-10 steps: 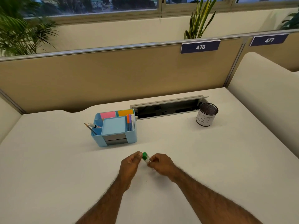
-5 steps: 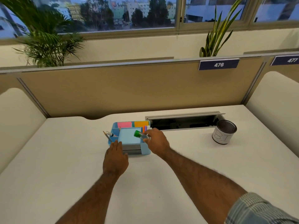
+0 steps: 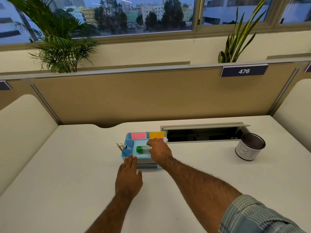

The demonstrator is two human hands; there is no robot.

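Note:
A light blue desk organiser (image 3: pixel 129 137) stands in the middle of the white desk (image 3: pixel 67 165). It holds pink and orange sticky notes at the back and pencils at its left. A small clear tube with a green cap (image 3: pixel 142 148) lies sideways in the organiser's large front compartment. My right hand (image 3: pixel 159 153) reaches over the organiser and its fingertips hold the tube's clear end. My left hand (image 3: pixel 128 177) lies flat on the desk, fingers straight, its fingertips touching the organiser's front left corner.
A mesh pen cup with a white label (image 3: pixel 249 147) stands at the right. An open cable tray (image 3: pixel 203 132) runs along the desk's back edge. A tan partition (image 3: pixel 151 95) with a plate reading 476 closes off the back, with padded side panels left and right.
My right hand carried the green-capped tube from the desk's front up to the organiser and lowered it into the front compartment. My left hand let go of it and moved to the organiser's front corner.

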